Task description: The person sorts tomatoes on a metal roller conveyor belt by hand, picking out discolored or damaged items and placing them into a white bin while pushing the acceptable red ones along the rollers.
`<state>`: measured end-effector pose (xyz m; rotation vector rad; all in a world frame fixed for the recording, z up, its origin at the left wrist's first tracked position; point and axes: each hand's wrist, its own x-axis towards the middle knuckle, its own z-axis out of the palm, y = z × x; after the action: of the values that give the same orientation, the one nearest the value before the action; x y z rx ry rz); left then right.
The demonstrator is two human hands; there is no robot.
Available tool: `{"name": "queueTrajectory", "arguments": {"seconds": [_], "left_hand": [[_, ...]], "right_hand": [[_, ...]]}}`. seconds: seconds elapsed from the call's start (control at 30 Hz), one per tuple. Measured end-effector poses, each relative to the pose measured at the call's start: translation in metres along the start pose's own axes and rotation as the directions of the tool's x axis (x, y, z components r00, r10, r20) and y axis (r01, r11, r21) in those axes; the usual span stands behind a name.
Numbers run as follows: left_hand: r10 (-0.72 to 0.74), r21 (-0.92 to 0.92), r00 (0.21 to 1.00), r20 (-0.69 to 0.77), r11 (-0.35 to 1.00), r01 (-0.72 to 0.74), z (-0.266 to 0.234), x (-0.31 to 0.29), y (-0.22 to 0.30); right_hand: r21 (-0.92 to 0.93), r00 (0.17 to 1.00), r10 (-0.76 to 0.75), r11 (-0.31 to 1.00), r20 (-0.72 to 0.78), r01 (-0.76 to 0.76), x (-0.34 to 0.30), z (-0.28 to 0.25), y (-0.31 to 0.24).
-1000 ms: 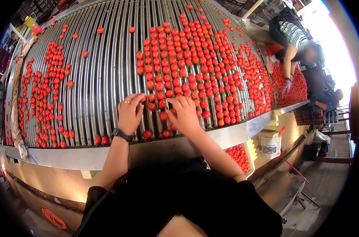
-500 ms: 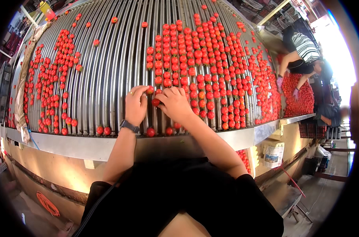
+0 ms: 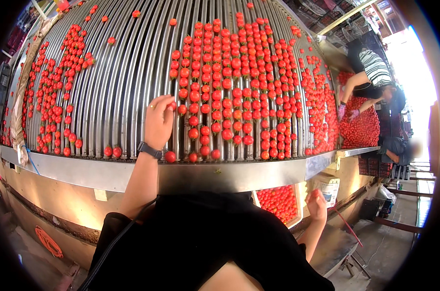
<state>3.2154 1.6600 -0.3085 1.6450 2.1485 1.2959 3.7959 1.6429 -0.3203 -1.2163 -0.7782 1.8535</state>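
My left hand [image 3: 158, 121] is curled on the roller table [image 3: 118, 97], fingertips closing on one red tomato [image 3: 172, 105] at the near edge of the big cluster; a watch [image 3: 149, 150] sits on that wrist. Half a second ago both hands worked side by side here. Now my right hand [image 3: 317, 206] has dropped off the rollers and hangs open and empty below the steel rim [image 3: 229, 174], just beside the crate of tomatoes [image 3: 278, 202] under the table. I read that as one pick let go down there, while the left takes the next.

Loose tomatoes [image 3: 203, 151] rest against the rim by my wrist. The main mass of tomatoes [image 3: 239, 72] fills the middle and right rollers, a thinner band [image 3: 55, 97] the left. At far right another person [image 3: 370, 80] bends over a heap of tomatoes [image 3: 358, 128].
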Motion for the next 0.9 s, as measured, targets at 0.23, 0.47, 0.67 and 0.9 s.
{"name": "queueTrajectory", "arguments": {"seconds": [0.23,0.47,0.67,0.9], "left_hand": [[0.083,0.149,0.994,0.070,0.984,-0.092,0.012,-0.002,0.009],[0.050,0.376,0.977,0.209,0.918,-0.128,0.023,-0.006,0.016],[0.101,0.190,0.983,0.155,0.973,-0.130,0.022,-0.011,0.029],[-0.044,0.143,0.996,-0.071,0.988,0.054,0.022,-0.009,0.017]], "right_hand": [[-0.603,0.907,0.042,0.735,-0.418,-0.311,-0.005,0.037,0.002],[-0.732,0.788,-0.373,0.314,0.490,0.604,0.129,0.237,0.007],[-0.659,0.561,-0.440,-0.099,0.701,0.745,0.198,0.316,0.047],[-0.581,0.458,-0.449,-0.182,0.767,0.794,0.279,0.368,0.030]]}}
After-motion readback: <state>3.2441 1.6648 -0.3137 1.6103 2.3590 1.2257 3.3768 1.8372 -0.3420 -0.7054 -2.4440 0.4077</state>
